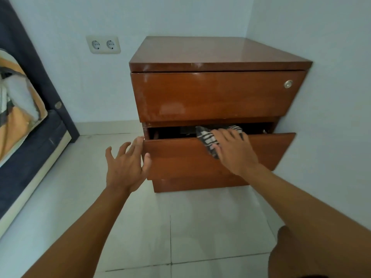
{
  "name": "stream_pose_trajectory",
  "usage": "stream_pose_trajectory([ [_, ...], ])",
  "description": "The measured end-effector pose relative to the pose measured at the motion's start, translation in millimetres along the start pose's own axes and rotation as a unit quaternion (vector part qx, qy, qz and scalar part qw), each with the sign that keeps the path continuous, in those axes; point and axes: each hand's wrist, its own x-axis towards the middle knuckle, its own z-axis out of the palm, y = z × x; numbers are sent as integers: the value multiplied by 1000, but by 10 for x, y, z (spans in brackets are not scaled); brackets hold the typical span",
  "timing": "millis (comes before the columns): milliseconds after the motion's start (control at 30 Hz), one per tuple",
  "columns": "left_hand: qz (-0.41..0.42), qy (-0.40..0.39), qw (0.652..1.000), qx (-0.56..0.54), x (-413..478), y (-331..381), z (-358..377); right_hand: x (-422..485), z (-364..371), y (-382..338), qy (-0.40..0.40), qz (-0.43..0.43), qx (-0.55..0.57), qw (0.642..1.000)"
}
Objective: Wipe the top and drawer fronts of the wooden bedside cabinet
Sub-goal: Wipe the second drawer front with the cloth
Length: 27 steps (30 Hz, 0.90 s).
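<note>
Cabinet: corner, 12 o'clock, fronts facing me.
Lower drawer: ajar.
Cloth: draped over its top edge, long axis roughly 11-to-5.
My right hand: pressing cloth flat; grip seemingly loose.
My left hand: fingers spread, at drawer's 9 o'clock corner.

Single head-worn wide-angle view, aimed forward and down from above at cabinet in room corner; close range, both forearms reaching in from bottom edge.

One wooden cabinet, two drawers, one striped cloth, two hands, one double wall socket
</note>
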Motion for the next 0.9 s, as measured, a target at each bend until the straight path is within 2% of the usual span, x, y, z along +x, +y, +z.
stream_pose_trajectory([
  [267,-8,-9,999,33,-1,58,-64,-429,16,1254,-22,119,-38,992],
  [400,-18,-13,999,31,0,95,-50,-491,97,1563,-23,132,-38,990],
  [567,-46,-44,997,47,61,150,-101,-399,40,1337,39,207,29,977],
  [667,-67,-61,995,49,85,215,-84,-416,-64,1011,129,264,71,953],
  [767,-75,-48,996,28,-2,279,11,-587,-45,570,169,201,81,961],
  [833,-60,-30,998,20,-101,307,86,-680,48,350,144,154,60,976],
  [900,-56,-21,998,17,-177,327,153,-680,174,235,90,141,49,985],
])
